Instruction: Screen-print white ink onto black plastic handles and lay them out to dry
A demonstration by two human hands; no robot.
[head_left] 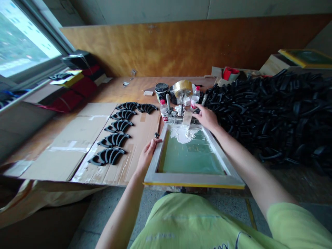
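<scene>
A screen printing frame (153,177) with a green mesh lies in front of me, white ink smeared along its far end. My left hand (148,152) is at the frame's left side, its fingers closed on the edge. Beyond the right corner is my right hand (207,118), thumb and fingers apart with nothing between them. Just left of its fingertips, a flat pale squeegee (187,119) leans at the far end of the mesh, by the ink. Behind that are a metal clamp (174,114) and a small red-labelled bottle (195,101).
Curved black plastic parts (115,140) lie in rows on cardboard (95,121) to the left. A large heap of black parts (241,114) fills the right. Behind stand a tape roll (183,88), an ink tub (161,91) and another red-capped bottle (164,110).
</scene>
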